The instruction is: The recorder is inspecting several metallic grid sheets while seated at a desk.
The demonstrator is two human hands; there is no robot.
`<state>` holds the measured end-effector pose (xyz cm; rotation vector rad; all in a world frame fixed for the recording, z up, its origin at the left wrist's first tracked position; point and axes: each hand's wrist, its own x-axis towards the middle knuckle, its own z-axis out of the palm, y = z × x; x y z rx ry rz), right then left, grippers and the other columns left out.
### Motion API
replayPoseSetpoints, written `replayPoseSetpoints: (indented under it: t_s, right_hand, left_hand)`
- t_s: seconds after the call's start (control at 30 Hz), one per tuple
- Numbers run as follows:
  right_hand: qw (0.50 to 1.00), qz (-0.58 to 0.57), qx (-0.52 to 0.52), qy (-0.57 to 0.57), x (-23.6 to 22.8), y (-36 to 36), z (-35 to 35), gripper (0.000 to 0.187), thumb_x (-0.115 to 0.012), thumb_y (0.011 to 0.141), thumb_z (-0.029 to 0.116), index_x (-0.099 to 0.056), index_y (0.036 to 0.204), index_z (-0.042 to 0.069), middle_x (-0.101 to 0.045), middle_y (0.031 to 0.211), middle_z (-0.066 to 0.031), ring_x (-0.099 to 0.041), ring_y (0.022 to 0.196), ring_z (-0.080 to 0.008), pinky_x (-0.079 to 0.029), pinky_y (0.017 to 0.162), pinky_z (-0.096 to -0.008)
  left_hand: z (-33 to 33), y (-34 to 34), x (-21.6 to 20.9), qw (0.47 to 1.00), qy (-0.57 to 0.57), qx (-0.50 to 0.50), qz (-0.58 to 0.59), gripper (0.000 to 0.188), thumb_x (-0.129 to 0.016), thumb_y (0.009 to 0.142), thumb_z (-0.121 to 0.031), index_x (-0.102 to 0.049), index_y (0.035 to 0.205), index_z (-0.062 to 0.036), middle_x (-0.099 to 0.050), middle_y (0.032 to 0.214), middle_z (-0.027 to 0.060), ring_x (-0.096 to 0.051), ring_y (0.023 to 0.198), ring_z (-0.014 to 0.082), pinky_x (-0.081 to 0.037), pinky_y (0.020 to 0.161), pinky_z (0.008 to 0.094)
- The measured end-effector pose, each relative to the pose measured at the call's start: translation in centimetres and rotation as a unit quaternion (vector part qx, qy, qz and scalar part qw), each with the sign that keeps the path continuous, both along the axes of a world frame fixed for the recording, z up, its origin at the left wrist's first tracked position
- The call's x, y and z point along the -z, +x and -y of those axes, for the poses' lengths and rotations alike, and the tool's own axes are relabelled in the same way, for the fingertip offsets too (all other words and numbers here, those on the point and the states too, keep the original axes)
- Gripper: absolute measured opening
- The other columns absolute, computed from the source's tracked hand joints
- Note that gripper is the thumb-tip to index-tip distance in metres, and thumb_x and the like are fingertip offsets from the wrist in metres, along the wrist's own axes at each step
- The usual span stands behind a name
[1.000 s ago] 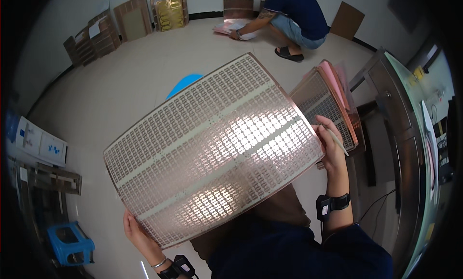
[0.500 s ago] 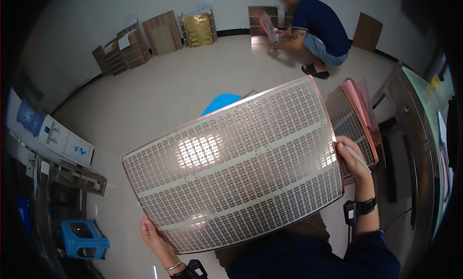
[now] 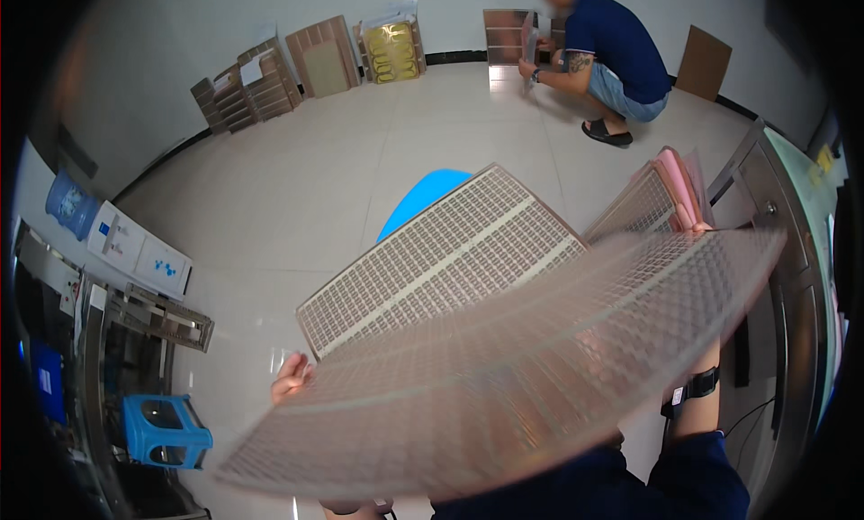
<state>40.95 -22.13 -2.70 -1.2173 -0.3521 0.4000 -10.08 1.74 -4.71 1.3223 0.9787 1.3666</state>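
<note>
Work on the raised panel (image 3: 513,376) looks to be partway through, as far as one view allows: lifting appears done, since the coppery sheet hangs steeply tilted between the hands, while bringing it to rest seems left. Its surface is smeared by motion blur, which suggests it is being swung or turned over; which face is showing I cannot tell. Nor can I tell how many sheets have been dealt with.

Take the lower panel (image 3: 441,259), with its patterned rows and pale bands, as landmark. The raised panel is on its near side, covering its near part; whether the two touch is unclear. Just beside the lower panel's left corner is the left hand (image 3: 291,377), fingers curled, seemingly pinching the raised panel's left edge. Well to the lower panel's right is the right hand (image 3: 701,228), its fingertips hooked over the raised panel's far edge, apparently clasping it; the thumb and palm are hidden.

Beyond the lower panel's far edge shows a blue rounded surface (image 3: 421,199), and near its right end are pink sheets (image 3: 677,185) beside another patterned panel (image 3: 637,205).
</note>
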Motion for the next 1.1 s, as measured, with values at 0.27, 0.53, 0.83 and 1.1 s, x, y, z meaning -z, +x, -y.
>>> replayPoseSetpoints:
  t_s: [0.27,0.53,0.83,1.1]
  right_hand:
    - [0.996,-0.066,-0.010,0.058,2.5,-2.3,-1.1,0.033,-0.045,0.100,0.025,-0.052,0.127,0.009,-0.052,0.129,-0.0075,-0.055,0.100,-0.0155,-0.045,0.088,-0.0292]
    - [0.988,-0.114,-0.005,0.103,4.5,-1.4,4.8,0.035,-0.043,0.100,0.027,-0.050,0.130,0.009,-0.049,0.133,-0.0081,-0.054,0.104,-0.0173,-0.045,0.091,-0.0306]
    - [0.972,-0.169,-0.021,0.163,4.3,1.2,1.1,0.038,-0.041,0.101,0.029,-0.048,0.133,0.010,-0.047,0.137,-0.0087,-0.054,0.109,-0.0193,-0.045,0.094,-0.0322]
    - [0.954,-0.206,-0.010,0.216,5.3,-0.2,2.8,0.040,-0.039,0.101,0.031,-0.047,0.136,0.011,-0.044,0.140,-0.0093,-0.053,0.113,-0.0211,-0.044,0.096,-0.0336]
  left_hand:
    - [4.6,5.1,-3.1,0.962,-0.192,0.113,0.159,0.043,-0.050,0.097,-0.013,-0.038,0.135,0.0042,-0.060,0.119,0.0160,-0.062,0.102,0.0194,-0.054,0.087,0.0311]
    - [5.0,6.8,-3.3,0.883,-0.290,0.270,0.249,0.046,-0.039,0.100,-0.011,-0.027,0.143,0.0015,-0.042,0.140,0.0157,-0.046,0.126,0.0226,-0.038,0.106,0.0366]
    - [4.8,7.9,-1.5,0.887,-0.316,0.212,0.262,0.045,-0.035,0.100,-0.006,-0.028,0.144,-0.0017,-0.043,0.141,0.0134,-0.046,0.126,0.0204,-0.040,0.105,0.0331]
    - [4.8,7.6,-1.4,0.916,-0.272,0.164,0.244,0.044,-0.037,0.100,-0.006,-0.031,0.143,-0.0020,-0.047,0.136,0.0127,-0.050,0.121,0.0189,-0.043,0.102,0.0321]
